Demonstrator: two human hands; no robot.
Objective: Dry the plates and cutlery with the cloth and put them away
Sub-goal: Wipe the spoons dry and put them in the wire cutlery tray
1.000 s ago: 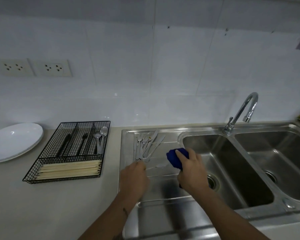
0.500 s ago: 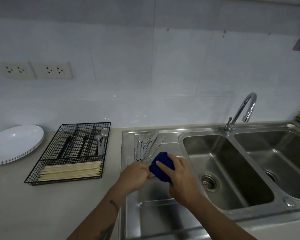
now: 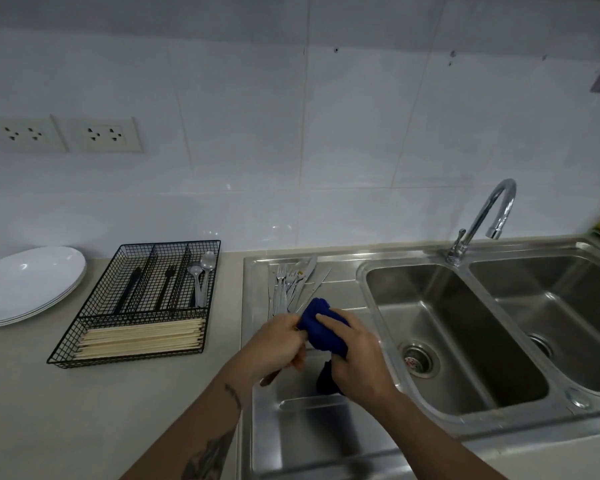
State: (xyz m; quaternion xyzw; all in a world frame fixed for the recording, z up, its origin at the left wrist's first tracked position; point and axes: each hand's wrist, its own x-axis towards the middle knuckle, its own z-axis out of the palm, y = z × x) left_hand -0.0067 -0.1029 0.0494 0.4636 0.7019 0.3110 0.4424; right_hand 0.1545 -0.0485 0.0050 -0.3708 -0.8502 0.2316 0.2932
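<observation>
I have my left hand [image 3: 278, 344] curled round one piece of steel cutlery [image 3: 270, 378], handle end poking out below, while my right hand [image 3: 355, 358] grips the bunched blue cloth [image 3: 323, 329] around its other end: the wiping step. The loose pile of wet steel cutlery [image 3: 293, 285] lies on the steel draining board [image 3: 329, 434]. Next I'd carry this piece left to the black wire cutlery tray [image 3: 142, 303], beside the stacked white plates [image 3: 28, 284]

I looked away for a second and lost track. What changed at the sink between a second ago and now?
The left hand took one piece from the loose cutlery pile and drew it nearer. The right hand brought the blue cloth left, wrapping it round that piece. Black wire tray and white plates stayed put.
</observation>
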